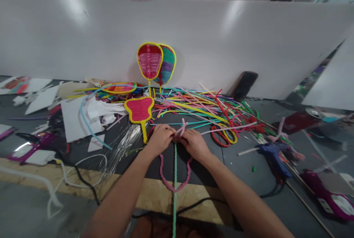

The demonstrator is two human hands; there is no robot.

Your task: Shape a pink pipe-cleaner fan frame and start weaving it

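My left hand (162, 137) and my right hand (195, 144) meet over the dark tabletop, fingers closed on a pink pipe-cleaner frame (166, 183). Its twisted loop hangs down toward me, past the table's near edge. A twisted mint-green pipe cleaner (175, 171) runs down the loop's middle and beyond it toward my body. Pale pink ends (182, 126) stick up between my fingertips. The exact joint under my fingers is hidden. Left of my hands lies a finished fan (139, 110), pink-red with a yellow rim and handle.
Two yellow-rimmed fans (149, 61) lean on the white partition (91, 35). Loose pipe cleaners (193, 103) pile up behind my hands, with red-handled scissors (219, 137) at right. A blue glue gun (275, 158), phone (245, 85) and red can (302, 120) stand further right. Cables cross the front edge.
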